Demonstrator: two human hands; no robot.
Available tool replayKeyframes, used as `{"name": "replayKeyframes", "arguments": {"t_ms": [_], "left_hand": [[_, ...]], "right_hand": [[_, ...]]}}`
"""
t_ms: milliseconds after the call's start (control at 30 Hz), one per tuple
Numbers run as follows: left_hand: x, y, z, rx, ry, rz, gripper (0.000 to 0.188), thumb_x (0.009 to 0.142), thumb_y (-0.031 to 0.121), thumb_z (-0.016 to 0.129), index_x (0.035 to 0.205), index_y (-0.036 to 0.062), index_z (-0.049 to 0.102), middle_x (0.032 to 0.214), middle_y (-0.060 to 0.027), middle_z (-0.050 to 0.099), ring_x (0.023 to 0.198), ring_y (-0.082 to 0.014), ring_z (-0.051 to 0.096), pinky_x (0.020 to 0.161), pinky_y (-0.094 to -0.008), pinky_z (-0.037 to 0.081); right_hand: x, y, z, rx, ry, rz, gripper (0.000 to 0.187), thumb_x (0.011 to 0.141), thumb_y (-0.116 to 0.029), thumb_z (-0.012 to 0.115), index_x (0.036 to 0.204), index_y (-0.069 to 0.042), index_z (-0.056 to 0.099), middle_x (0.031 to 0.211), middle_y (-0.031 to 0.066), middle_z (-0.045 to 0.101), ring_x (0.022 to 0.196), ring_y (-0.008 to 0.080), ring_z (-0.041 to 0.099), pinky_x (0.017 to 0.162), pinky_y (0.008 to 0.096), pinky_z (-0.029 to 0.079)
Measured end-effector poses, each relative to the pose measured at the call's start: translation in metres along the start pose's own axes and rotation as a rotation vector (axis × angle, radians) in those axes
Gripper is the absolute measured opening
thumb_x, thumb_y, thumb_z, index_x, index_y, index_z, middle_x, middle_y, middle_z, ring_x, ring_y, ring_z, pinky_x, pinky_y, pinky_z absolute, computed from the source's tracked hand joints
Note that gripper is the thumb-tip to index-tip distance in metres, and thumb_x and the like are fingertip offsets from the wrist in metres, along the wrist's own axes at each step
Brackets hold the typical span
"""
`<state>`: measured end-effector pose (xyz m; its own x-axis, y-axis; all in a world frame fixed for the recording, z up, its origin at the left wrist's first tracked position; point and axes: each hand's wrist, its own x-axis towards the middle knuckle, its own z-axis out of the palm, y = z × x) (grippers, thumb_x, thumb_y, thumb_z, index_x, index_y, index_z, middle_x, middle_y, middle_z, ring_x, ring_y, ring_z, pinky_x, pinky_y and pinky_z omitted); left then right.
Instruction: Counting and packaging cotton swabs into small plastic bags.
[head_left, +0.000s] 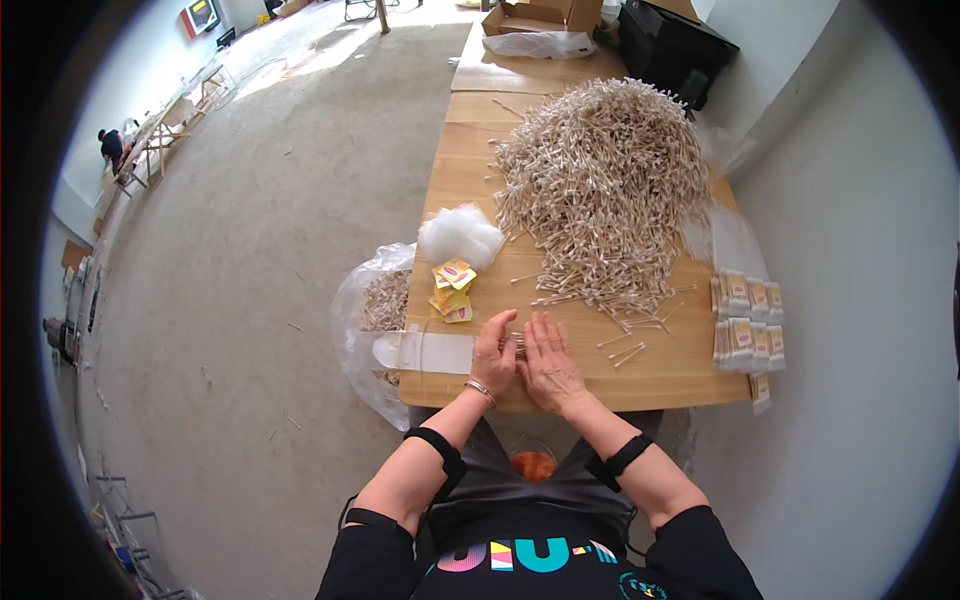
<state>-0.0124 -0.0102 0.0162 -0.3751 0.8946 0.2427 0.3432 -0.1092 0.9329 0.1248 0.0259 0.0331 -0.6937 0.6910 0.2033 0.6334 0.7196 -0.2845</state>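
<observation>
Near the table's front edge my left hand (pixel 491 352) curls around a small bundle of cotton swabs (pixel 518 344). My right hand (pixel 550 362) lies against the bundle's other side, its fingers stretched out flat. The palms and fingers hide much of the bundle. A clear plastic sheet or holder (pixel 440 354) lies left of my left hand, reaching over the table edge. Beyond it are yellow printed cards (pixel 453 290) and a stack of clear plastic bags (pixel 460 236). A few loose swabs (pixel 628 353) lie to the right of my right hand.
A big heap of cotton swabs (pixel 610 190) covers the far part of the wooden table (pixel 480 392). Filled small packs (pixel 748 325) line the right edge. A plastic bag of swabs (pixel 372 305) hangs at the left edge. A black bin (pixel 672 50) and cardboard box (pixel 540 18) stand behind.
</observation>
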Motion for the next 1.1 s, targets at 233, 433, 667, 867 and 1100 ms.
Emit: {"name": "replayKeyframes", "arguments": {"t_ms": [233, 433, 667, 867, 1100], "left_hand": [[0.006, -0.009, 0.006, -0.268, 0.116, -0.126, 0.032, 0.093, 0.003, 0.043, 0.124, -0.0041, 0.047, 0.121, -0.0120, 0.054, 0.112, -0.0177, 0.051, 0.097, -0.0274, 0.039], [0.005, -0.015, 0.009, -0.291, 0.224, -0.081, 0.030, 0.091, 0.008, 0.045, 0.118, -0.0010, 0.054, 0.110, -0.0147, 0.061, 0.103, -0.0225, 0.058, 0.089, -0.0312, 0.044], [0.007, -0.017, 0.010, -0.276, 0.211, -0.106, 0.027, 0.091, 0.011, 0.047, 0.114, -0.0004, 0.056, 0.107, -0.0140, 0.062, 0.100, -0.0217, 0.059, 0.087, -0.0313, 0.045], [0.007, -0.017, 0.007, -0.265, 0.215, -0.104, 0.027, 0.092, 0.013, 0.048, 0.113, -0.0002, 0.057, 0.106, -0.0136, 0.063, 0.099, -0.0209, 0.059, 0.086, -0.0309, 0.045], [0.008, -0.011, 0.010, -0.219, 0.218, -0.064, 0.027, 0.092, 0.013, 0.047, 0.113, 0.0001, 0.057, 0.109, -0.0143, 0.061, 0.101, -0.0224, 0.058, 0.088, -0.0312, 0.045]], "right_hand": [[0.027, 0.006, 0.002, -0.138, -0.125, 0.023, 0.083, 0.084, -0.049, 0.051, 0.140, 0.005, 0.022, 0.148, 0.0221, 0.018, 0.140, 0.0336, 0.010, 0.113, 0.0445, 0.009], [0.002, -0.013, 0.001, -0.187, -0.171, 0.025, 0.090, 0.081, -0.056, 0.051, 0.140, 0.006, 0.022, 0.147, 0.0257, 0.015, 0.139, 0.0357, 0.008, 0.113, 0.0455, 0.006], [-0.005, -0.014, -0.004, -0.159, -0.157, 0.047, 0.093, 0.080, -0.060, 0.051, 0.140, 0.006, 0.022, 0.147, 0.0260, 0.014, 0.139, 0.0359, 0.008, 0.113, 0.0459, 0.005], [-0.017, -0.019, -0.011, -0.144, -0.283, 0.027, 0.089, 0.084, -0.058, 0.045, 0.140, 0.007, 0.019, 0.148, 0.0248, 0.014, 0.139, 0.0361, 0.007, 0.113, 0.0461, 0.005], [0.019, 0.002, -0.004, -0.202, -0.185, 0.054, 0.089, 0.083, -0.058, 0.046, 0.140, 0.006, 0.020, 0.147, 0.0248, 0.016, 0.139, 0.0366, 0.009, 0.112, 0.0465, 0.007]]}}
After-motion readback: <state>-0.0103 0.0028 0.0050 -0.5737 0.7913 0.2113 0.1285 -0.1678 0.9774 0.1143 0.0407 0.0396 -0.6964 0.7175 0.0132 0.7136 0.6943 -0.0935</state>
